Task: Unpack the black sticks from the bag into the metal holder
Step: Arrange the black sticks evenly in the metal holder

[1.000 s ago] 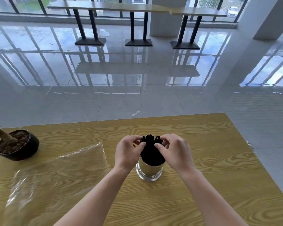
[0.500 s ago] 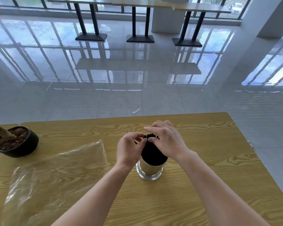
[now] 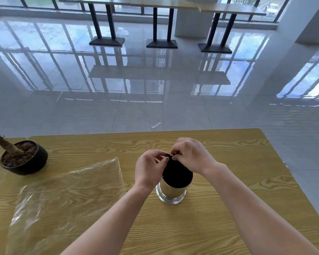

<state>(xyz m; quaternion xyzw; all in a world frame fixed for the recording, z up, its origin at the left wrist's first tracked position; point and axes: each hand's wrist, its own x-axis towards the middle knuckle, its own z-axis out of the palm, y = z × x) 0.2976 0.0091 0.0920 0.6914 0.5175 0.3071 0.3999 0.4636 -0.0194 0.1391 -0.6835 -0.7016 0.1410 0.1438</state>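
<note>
A shiny metal holder stands upright on the wooden table, packed with a bundle of black sticks that rise above its rim. My left hand is at the bundle's left side, fingertips pinching the stick tops. My right hand lies over the top from the right, fingers curled onto the stick ends and hiding most of them. The clear plastic bag lies flat and crumpled on the table to the left, with no sticks visible in it.
A black bowl-shaped pot with soil and a plant stump sits at the table's far left. The table's far edge and right edge border a glossy tiled floor. High tables stand by the windows far behind.
My right hand has slid from the bundle's right side to over its top. My left hand stays at the left side. The bundle sits more gathered in the holder.
</note>
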